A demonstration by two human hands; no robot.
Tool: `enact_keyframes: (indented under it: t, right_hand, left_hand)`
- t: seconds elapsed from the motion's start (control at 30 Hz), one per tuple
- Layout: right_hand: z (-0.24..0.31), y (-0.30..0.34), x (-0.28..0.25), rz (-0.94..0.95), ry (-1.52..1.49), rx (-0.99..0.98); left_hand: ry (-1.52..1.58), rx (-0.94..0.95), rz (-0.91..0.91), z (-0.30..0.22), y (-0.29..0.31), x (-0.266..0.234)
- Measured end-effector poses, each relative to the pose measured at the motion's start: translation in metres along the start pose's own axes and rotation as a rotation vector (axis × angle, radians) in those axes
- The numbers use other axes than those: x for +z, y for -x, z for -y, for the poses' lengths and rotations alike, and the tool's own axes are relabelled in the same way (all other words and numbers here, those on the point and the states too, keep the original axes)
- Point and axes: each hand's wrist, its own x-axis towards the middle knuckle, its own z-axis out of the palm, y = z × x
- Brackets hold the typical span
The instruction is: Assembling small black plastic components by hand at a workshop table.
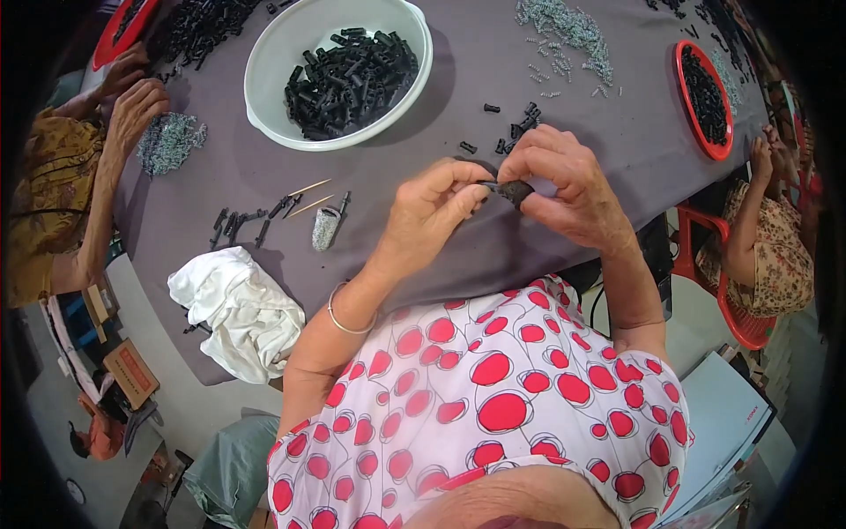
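- Part (490,185): it sits between my two hands, above the near side of the table (388,284). It is small and slim, mostly hidden by my fingertips; if I squeeze off its line, it could spring out sideways.
- My left hand (429,212) has thumb and forefinger pinched on it. So slight a hold could slip, since little of it sticks out to grip.
- My right hand (568,189) has its fingers closed about a dark lump (514,193) that meets the part. I cannot tell whether that is a worn finger cover or a workpiece; a twist there could push the part askew.
- Just beyond my fingers lie loose black pieces (517,130); a dropped part might mix with these, being small and dark too.
- The sticks (310,204) and a grey sleeve (325,229) rest left of my left wrist; swinging that forearm wide could knock them.
- The white cloth (236,309) hangs over the table's edge; a snag could drag it down.
- Farther out, the bowl (250,101) of black pieces and the springs (568,40) stand well apart from my hands, so only a long, careless reach would scatter them.
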Motion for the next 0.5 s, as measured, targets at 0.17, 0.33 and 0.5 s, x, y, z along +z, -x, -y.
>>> enact_keyframes:
  t: [0.17, 0.33, 0.5]
  right_hand:
    - [0.001, 0.002, 0.007, -0.105, -0.150, -0.033]
    - [-0.018, -0.012, 0.006, -0.328, 0.148, 0.020]
    - [-0.028, -0.038, 0.017, -0.217, 0.550, -0.084]
  left_hand:
    - [0.419, -0.259, 0.075, -0.003, 0.003, -0.007]
    - [0.518, -0.285, 0.105, 0.004, 0.001, -0.011]
    - [0.477, -0.307, 0.107, 0.008, -0.001, -0.011]
